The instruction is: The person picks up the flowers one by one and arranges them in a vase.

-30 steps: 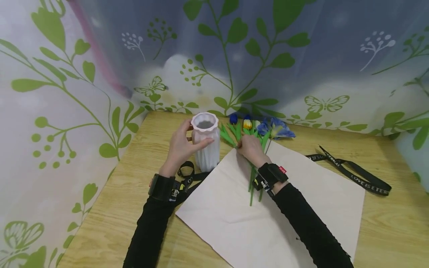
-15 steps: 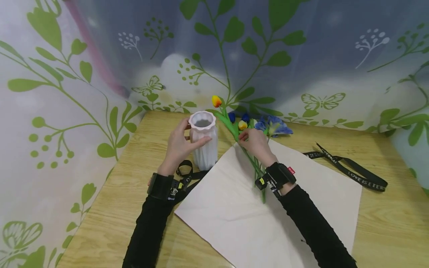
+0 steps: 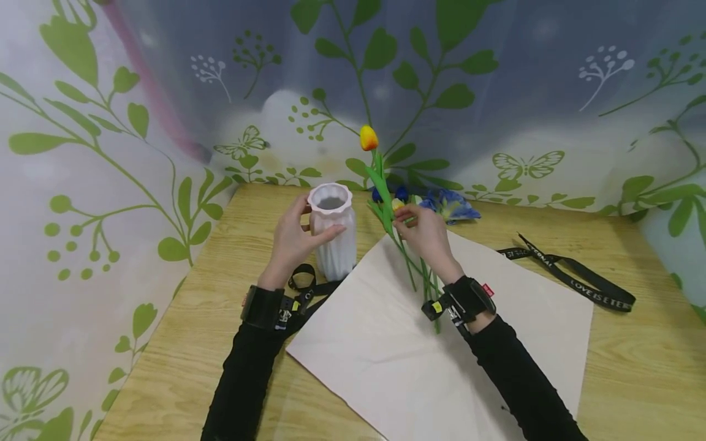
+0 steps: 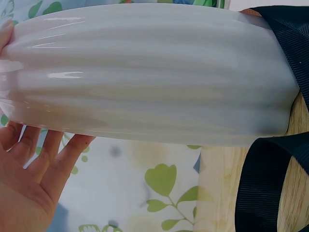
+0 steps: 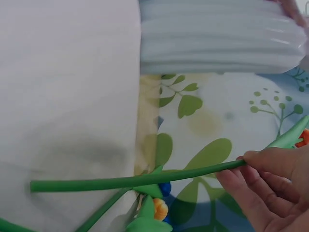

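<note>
In the head view my left hand [image 3: 292, 239] holds the upper part of a white fluted vase [image 3: 335, 248], thumb in front and fingers behind. The vase stands upright with its scalloped mouth open. The left wrist view has the ribbed vase [image 4: 154, 77] between thumb and fingers. To its right, my right hand [image 3: 429, 237] pinches a yellow-orange tulip [image 3: 369, 138] by its green stem, bloom upward. In the right wrist view the stem [image 5: 120, 182] leaves the thumb and fingertips, its cut end over the paper. The tulip is apart from the vase.
Blue flowers [image 3: 455, 207] and other tulips lie behind the right hand, stems on a pale paper sheet [image 3: 375, 343]. A black lettered ribbon [image 3: 595, 293] lies at the right, another black ribbon [image 3: 303, 278] beside the vase. A patterned curtain [image 3: 320, 73] borders the wooden table [image 3: 182, 343].
My right hand has lifted the yellow-orange tulip up from among the other flowers, and its bloom now stands higher. The left hand has stayed on the vase.
</note>
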Available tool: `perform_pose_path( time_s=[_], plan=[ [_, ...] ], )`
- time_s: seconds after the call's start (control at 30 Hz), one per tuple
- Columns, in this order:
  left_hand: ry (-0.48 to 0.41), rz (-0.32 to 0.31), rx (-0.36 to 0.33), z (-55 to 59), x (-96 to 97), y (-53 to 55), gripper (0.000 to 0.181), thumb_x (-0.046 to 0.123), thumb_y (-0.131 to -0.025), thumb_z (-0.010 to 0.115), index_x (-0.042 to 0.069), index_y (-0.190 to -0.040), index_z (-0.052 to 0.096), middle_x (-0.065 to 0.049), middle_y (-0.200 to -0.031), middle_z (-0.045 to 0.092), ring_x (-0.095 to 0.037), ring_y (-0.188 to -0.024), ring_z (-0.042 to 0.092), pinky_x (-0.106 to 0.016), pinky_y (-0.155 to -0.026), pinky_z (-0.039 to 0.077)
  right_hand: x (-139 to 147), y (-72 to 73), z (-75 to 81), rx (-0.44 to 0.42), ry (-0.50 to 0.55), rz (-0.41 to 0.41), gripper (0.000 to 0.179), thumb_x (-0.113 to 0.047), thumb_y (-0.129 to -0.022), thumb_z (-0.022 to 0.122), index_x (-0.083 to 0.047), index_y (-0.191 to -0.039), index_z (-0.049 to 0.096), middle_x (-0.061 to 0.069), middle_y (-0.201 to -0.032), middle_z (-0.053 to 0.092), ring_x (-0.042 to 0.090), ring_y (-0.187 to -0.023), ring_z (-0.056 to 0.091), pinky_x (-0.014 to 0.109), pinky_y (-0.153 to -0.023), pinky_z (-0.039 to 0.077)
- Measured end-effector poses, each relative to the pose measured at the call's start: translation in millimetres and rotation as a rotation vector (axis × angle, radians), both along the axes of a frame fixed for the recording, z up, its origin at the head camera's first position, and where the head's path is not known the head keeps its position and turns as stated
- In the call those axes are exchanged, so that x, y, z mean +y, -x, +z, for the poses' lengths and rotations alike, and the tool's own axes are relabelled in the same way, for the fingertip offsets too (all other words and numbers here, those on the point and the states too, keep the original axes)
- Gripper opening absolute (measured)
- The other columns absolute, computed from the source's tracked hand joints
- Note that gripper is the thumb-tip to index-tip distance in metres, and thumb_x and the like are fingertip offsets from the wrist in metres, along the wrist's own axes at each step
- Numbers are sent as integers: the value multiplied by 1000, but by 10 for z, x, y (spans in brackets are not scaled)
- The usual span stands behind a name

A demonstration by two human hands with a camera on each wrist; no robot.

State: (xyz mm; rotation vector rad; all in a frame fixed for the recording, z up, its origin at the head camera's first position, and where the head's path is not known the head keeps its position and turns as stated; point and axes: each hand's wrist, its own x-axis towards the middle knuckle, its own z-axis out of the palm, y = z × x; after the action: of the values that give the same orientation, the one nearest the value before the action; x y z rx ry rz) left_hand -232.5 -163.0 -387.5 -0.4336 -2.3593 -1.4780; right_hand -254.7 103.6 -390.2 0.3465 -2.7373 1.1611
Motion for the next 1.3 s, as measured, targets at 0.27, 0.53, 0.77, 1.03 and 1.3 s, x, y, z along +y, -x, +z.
perform_pose_path(
  time_s=[0.27, 0.53, 0.77, 1.03, 1.3],
  plan=[
    [-6, -16, -14, 43, -7, -26, 70, 24, -81, 88, 5, -140, 54, -12, -130, 60, -27, -112, 57, -48, -85, 59, -2, -88, 156, 140, 117, 30, 22, -12, -96, 71, -3, -117, 70, 17, -107, 72, 32, -91, 70, 41, -74, 57],
    [44, -75, -34, 163, 1, -71, 73, 26, -85, 85, 7, -146, 50, -10, -137, 58, -28, -120, 57, -51, -97, 54, -29, -138, 555, 323, 204, 71, 19, -15, -97, 71, -3, -112, 71, 14, -101, 73, 27, -86, 70, 21, -66, 53],
    [80, -82, -90, 268, -42, -139, 72, 27, -86, 84, 8, -147, 50, -13, -138, 55, -29, -124, 54, -52, -100, 52, 15, 393, 511, 438, 459, 193, 26, -24, -96, 72, -15, -120, 68, 3, -113, 71, 14, -96, 69, 26, -77, 59],
    [58, -154, -131, 272, -179, -140, 65, 22, -88, 82, 7, -144, 53, -12, -132, 56, -29, -123, 55, -48, -97, 55, -431, -283, 1543, 596, 439, 154, 28, -14, -99, 67, 2, -121, 64, 15, -116, 67, 10, -94, 66, 25, -80, 58],
    [49, -210, -148, 308, -264, -149, 64, 22, -91, 79, 12, -148, 52, -11, -139, 58, -28, -128, 55, -46, -96, 57, -717, -174, 1631, 644, 550, 279, 28, -14, -99, 67, 6, -119, 62, 18, -113, 66, 16, -95, 68, 31, -81, 60]
  ],
)
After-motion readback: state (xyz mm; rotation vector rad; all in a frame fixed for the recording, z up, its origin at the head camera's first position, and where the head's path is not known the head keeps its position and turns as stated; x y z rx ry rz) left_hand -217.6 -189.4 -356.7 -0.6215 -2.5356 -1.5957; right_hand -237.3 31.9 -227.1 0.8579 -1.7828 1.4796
